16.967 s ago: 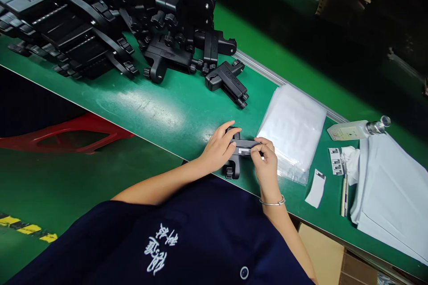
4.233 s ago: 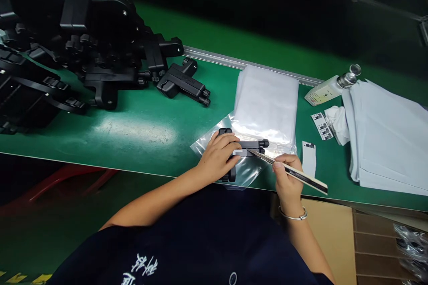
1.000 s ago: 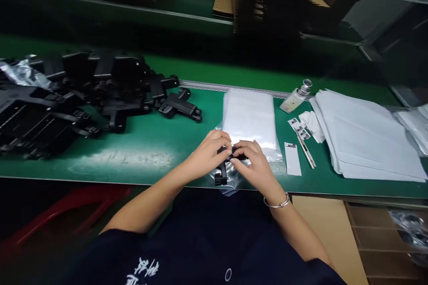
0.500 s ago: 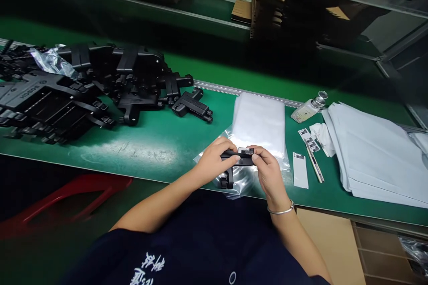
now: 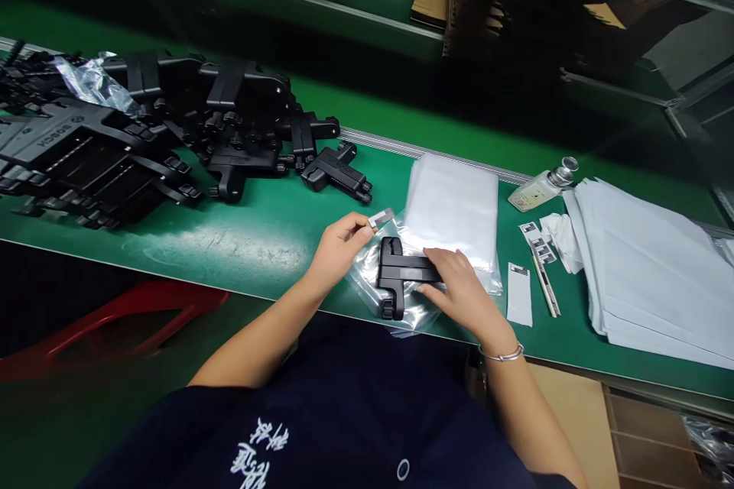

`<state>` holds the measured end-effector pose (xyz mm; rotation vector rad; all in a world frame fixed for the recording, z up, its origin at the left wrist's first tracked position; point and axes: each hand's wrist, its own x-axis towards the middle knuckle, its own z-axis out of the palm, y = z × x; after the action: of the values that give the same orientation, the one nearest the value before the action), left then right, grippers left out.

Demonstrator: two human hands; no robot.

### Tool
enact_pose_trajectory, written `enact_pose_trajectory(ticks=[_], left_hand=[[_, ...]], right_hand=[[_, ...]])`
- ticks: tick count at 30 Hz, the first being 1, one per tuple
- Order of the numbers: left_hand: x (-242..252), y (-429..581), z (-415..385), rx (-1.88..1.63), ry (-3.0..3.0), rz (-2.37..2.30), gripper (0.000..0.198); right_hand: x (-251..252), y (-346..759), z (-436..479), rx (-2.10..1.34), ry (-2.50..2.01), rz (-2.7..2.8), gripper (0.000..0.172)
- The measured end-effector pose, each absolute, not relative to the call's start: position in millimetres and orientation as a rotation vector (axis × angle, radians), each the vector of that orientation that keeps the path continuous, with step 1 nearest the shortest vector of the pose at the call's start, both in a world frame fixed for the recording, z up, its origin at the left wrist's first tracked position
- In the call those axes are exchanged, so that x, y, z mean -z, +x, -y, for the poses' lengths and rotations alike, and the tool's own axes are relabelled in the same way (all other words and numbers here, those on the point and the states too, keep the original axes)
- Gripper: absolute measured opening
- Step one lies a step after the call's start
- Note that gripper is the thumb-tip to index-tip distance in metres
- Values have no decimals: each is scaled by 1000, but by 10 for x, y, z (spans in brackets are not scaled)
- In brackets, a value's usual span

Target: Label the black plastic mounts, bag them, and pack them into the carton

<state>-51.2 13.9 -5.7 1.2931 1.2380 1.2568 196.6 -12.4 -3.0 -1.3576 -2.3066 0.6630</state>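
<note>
The green bench point(image 5: 258, 229) is seen to run across the whole view, and both hands are held over its near edge. A large pile of black plastic parts point(image 5: 143, 137) is noted well to the left of the left hand point(image 5: 338, 248) and farther from the body. A stack of white sheets point(image 5: 647, 260) is laid well to the right of the right hand point(image 5: 459, 292). A stack of clear bags point(image 5: 453, 202) is placed just beyond the right hand. One loose clear bag point(image 5: 367, 275) is spread between and under the two hands.

A T-shaped black part point(image 5: 395, 271) is laid on that loose bag, just right of the left hand. The fingers and thumb of the right hand are closed on the right end of its crossbar, and the part is held down on the bag. A bracelet point(image 5: 501, 355) is worn on the right wrist.

A small bottle point(image 5: 542, 187) is laid on its side beyond and to the right of the right hand. A crumpled white cloth point(image 5: 559, 233) is found just nearer than the bottle. A white paper slip point(image 5: 519, 294) is laid just right of the right hand, with a thin stick point(image 5: 546, 286) beside it and a strip of printed labels point(image 5: 534, 237) beyond it. A small silver label point(image 5: 381, 218) is pinched between the thumb and forefinger of the left hand, above the bag and clear of the part.
</note>
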Motion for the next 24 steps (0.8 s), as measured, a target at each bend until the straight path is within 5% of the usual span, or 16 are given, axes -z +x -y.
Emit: enact_pose_trajectory(ticks=[9,16,24], left_hand=[[153,-645,11,-1389,1235,-1327,23],[317,-636,85,-947,1529,-1411,35],[42,-554,84,-1171,1413,-1204,39]], right_hand=[[187,2011,137,-547,-1194,2209,42],[419,2118,254,-349,-1286,1639,37],[128,1977,11,-456,-1153,1631,37]])
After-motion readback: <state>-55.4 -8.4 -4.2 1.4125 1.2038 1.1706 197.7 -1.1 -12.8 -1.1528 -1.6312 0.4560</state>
